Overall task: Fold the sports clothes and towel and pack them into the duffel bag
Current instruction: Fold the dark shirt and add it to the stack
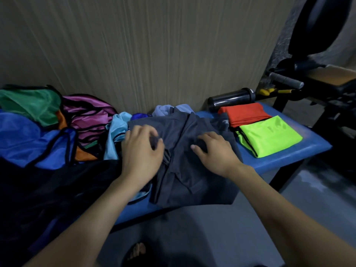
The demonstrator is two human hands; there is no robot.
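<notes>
A dark grey garment (192, 170) lies partly folded in the middle of the blue bench (289, 155). My left hand (142, 151) is on its left side, fingers curled over bunched fabric. My right hand (213, 151) rests on its upper right part, fingers spread and slightly bent. A folded orange garment (244, 112) and a folded neon green garment (269, 135) lie side by side at the bench's right end. A loose heap of coloured clothes (48, 122) in green, blue, magenta and orange covers the left end. A light blue piece (115, 132) lies beside my left hand.
A black bottle (231, 99) lies on its side at the back of the bench against the wall. Dark black fabric (57, 189) fills the lower left. Gym equipment (317, 78) with a black frame stands to the right. Grey floor lies below the bench's front edge.
</notes>
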